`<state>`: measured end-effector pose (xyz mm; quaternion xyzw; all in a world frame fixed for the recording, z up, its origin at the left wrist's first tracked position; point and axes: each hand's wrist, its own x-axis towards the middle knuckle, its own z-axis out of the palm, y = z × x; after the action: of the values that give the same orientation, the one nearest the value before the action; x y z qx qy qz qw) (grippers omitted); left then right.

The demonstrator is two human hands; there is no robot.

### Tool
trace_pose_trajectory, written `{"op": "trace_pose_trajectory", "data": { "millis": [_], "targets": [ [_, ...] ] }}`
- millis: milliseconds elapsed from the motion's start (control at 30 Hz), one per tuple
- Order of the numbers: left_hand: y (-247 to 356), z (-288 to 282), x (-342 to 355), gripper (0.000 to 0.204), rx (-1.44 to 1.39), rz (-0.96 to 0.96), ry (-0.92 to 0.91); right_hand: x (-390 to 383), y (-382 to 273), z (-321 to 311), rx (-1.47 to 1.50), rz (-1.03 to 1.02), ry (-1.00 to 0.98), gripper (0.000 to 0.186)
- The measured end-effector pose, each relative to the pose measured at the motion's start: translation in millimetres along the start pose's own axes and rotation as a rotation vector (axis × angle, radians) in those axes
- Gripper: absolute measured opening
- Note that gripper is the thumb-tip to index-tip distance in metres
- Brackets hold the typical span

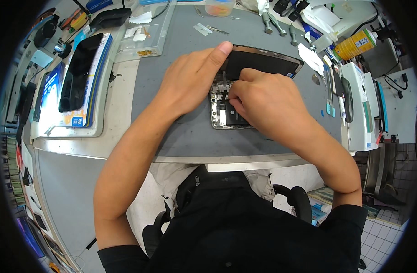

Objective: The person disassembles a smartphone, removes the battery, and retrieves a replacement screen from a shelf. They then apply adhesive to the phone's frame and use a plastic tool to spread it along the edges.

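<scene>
Black screen (pixel 258 63) tilts up beyond the right hand (pixel 266 98), the left hand (pixel 190 78) at its corner, grip unclear. Opened phone (pixel 231 118) lies under the curled right; any pinch is hidden. Inner work seems underway, probably needing light fingertip precision next.

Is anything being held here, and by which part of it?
The left hand holds the raised screen panel near its upper left corner. The right hand is over the opened phone body; whether it pinches anything cannot be told.
</scene>
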<state>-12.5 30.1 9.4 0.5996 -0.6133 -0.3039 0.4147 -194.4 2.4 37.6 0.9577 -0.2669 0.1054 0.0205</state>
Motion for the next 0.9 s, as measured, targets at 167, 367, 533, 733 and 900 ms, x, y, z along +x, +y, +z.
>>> {"op": "trace_pose_trajectory", "data": {
  "millis": [167, 367, 533, 733, 900],
  "targets": [
    [-6, 0, 3, 0.067, -0.008, 0.049, -0.021, 3, -4, -1, -0.008, 0.003, -0.012, 0.005],
    [-14, 2, 6, 0.070, 0.015, 0.079, -0.003, 5, -13, -2, -0.071, 0.011, -0.007, 0.004],
    [-11, 4, 5, 0.072, -0.012, 0.087, 0.029, 9, -5, -1, -0.022, -0.024, -0.017, 0.002],
    [-16, 6, 7, 0.073, -0.014, 0.095, 0.031, 9, 0, -1, 0.056, -0.035, -0.020, 0.003],
    [-13, 4, 6, 0.073, -0.004, 0.066, 0.020, 7, -1, -4, 0.127, 0.039, -0.008, 0.004]
  ]
}}
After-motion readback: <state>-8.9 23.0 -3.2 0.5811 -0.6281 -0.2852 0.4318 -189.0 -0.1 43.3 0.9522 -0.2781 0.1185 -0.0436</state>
